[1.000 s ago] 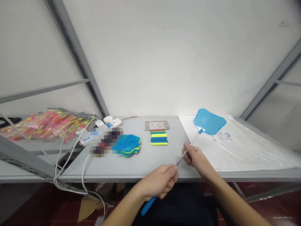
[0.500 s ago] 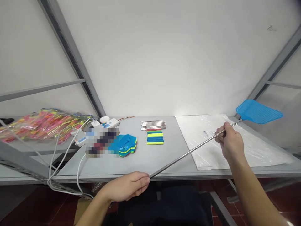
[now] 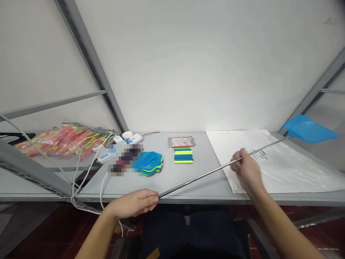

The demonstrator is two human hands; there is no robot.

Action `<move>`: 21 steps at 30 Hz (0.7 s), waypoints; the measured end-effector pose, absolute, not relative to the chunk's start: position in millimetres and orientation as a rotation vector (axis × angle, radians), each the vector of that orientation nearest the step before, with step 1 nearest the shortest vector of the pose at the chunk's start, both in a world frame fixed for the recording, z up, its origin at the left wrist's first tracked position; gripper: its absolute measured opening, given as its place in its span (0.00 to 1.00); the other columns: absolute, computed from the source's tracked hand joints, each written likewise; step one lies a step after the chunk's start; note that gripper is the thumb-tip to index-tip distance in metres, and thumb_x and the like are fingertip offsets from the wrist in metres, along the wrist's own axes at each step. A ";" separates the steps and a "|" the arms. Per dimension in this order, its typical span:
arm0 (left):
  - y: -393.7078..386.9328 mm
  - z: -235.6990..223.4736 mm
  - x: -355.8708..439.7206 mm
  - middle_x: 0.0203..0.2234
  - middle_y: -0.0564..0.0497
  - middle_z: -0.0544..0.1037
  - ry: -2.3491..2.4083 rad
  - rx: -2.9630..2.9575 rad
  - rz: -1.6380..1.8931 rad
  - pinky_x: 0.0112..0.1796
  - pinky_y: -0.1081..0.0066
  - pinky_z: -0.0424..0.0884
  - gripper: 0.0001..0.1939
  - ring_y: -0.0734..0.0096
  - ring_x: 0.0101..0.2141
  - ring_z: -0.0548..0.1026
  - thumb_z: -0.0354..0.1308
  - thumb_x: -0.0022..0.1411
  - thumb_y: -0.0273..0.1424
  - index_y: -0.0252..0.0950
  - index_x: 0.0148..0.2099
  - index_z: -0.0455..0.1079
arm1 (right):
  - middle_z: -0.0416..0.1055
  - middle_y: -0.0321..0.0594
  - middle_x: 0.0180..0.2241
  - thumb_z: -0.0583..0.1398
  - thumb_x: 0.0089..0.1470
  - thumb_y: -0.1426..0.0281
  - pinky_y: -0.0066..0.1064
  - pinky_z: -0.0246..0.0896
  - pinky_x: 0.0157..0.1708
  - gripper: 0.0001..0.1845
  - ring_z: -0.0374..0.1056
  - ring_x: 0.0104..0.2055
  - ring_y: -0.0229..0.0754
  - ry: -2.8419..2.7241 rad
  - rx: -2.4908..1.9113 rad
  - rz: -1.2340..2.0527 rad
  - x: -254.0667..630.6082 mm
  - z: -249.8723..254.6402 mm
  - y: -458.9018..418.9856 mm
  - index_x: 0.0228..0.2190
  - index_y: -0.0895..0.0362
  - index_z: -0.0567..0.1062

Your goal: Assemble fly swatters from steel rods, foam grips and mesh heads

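A fly swatter with a blue mesh head (image 3: 309,128) and a long metal telescopic rod (image 3: 199,177) slants across the front of the table, its head up at the right. My left hand (image 3: 134,205) is closed around the rod's lower end near the table edge. Farther up the rod, my right hand (image 3: 246,169) pinches it between thumb and fingers, above a white plastic sheet. On the table lie a row of metal rods (image 3: 181,141), several coloured tubes (image 3: 183,157) in green, yellow and blue, and a stack of swatter heads (image 3: 152,162) with a blue one on top.
At the left, bagged colourful items (image 3: 72,140) lie on a side shelf. Power strips (image 3: 133,138) and white cables (image 3: 87,176) run along the table's left side. The white sheet (image 3: 285,176) covers the right. Grey metal posts (image 3: 94,61) frame the table.
My right hand has moved down the rod, away from the swatter head. More rod shows between my left hand and the head. My left hand has shifted left; the camera view has turned slightly.
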State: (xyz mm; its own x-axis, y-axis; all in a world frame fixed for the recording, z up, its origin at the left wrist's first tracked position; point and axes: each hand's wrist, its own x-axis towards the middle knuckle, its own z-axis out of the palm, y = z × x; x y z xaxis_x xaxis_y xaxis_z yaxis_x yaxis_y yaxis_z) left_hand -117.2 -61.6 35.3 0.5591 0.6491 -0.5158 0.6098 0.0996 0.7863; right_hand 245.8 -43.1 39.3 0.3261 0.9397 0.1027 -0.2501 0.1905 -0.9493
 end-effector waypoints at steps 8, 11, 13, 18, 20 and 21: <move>-65.8 56.4 -120.0 0.24 0.57 0.62 1.093 1.596 0.077 0.23 0.76 0.53 0.26 0.76 0.22 0.56 0.50 0.62 0.54 0.35 0.46 0.68 | 0.47 0.27 0.16 0.56 0.61 0.57 0.27 0.41 0.17 0.19 0.41 0.17 0.31 -0.785 -0.879 1.043 274.4 49.7 -42.4 0.23 0.55 0.64; -68.6 59.6 -129.7 0.24 0.56 0.63 1.169 1.624 0.113 0.26 0.76 0.57 0.25 0.74 0.25 0.59 0.50 0.62 0.53 0.35 0.41 0.68 | 0.48 0.27 0.16 0.56 0.61 0.58 0.27 0.44 0.17 0.18 0.41 0.17 0.32 -0.766 -0.848 1.043 282.2 50.5 -43.0 0.24 0.54 0.65; -70.6 61.2 -138.8 0.25 0.55 0.64 1.211 1.669 0.157 0.29 0.75 0.59 0.25 0.72 0.28 0.61 0.49 0.63 0.53 0.35 0.37 0.69 | 0.47 0.27 0.15 0.57 0.60 0.58 0.27 0.45 0.16 0.18 0.41 0.17 0.31 -0.737 -0.848 1.033 291.9 50.7 -42.0 0.23 0.55 0.66; -71.3 59.3 -152.9 0.23 0.57 0.61 1.285 1.647 0.278 0.25 0.76 0.55 0.25 0.74 0.24 0.58 0.49 0.63 0.53 0.35 0.37 0.69 | 0.61 0.32 0.20 0.57 0.60 0.64 0.26 0.55 0.21 0.14 0.56 0.21 0.32 -0.579 -0.784 0.905 317.9 48.6 -33.7 0.24 0.56 0.70; -69.4 54.6 -150.5 0.20 0.59 0.56 1.291 1.595 0.330 0.22 0.76 0.52 0.25 0.76 0.22 0.54 0.48 0.63 0.53 0.35 0.38 0.69 | 0.69 0.37 0.26 0.54 0.61 0.65 0.29 0.62 0.29 0.15 0.65 0.29 0.36 -0.561 -0.791 0.890 315.9 45.3 -30.2 0.25 0.56 0.73; -68.3 51.7 -146.5 0.19 0.60 0.54 1.280 1.578 0.359 0.22 0.76 0.51 0.25 0.76 0.21 0.53 0.48 0.63 0.53 0.35 0.38 0.68 | 0.72 0.39 0.29 0.54 0.61 0.65 0.31 0.63 0.33 0.16 0.67 0.33 0.38 -0.565 -0.807 0.892 309.1 42.9 -29.6 0.26 0.56 0.74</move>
